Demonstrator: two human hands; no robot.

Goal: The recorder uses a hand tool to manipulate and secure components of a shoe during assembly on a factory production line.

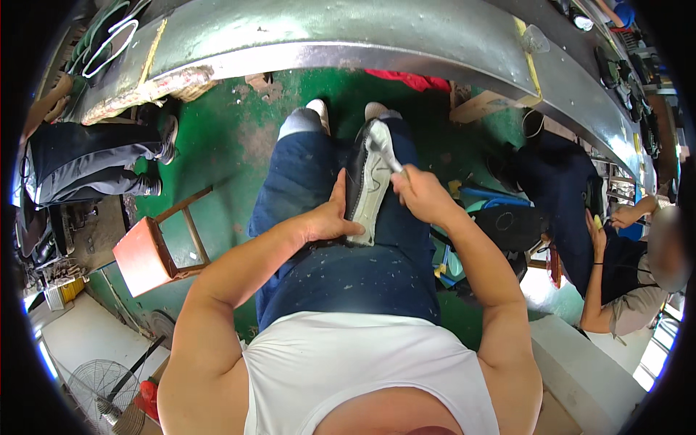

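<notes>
Across my thighs lies a dark shoe, its pale underside facing up and its toe pointing away from me. Stitching or a jagged seam runs along its left edge. My left hand grips the near end, thumb over the underside and fingers along the left side. In my right hand is the handle of a metal hammer. The hammer's head is over the toe end of the shoe; I cannot tell whether it touches. Pale flecks dot my dark blue apron.
A long metal-topped bench crosses in front. An orange-topped stool stands to my left, near another person's legs. At right a co-worker sits handling something small. A fan is at lower left.
</notes>
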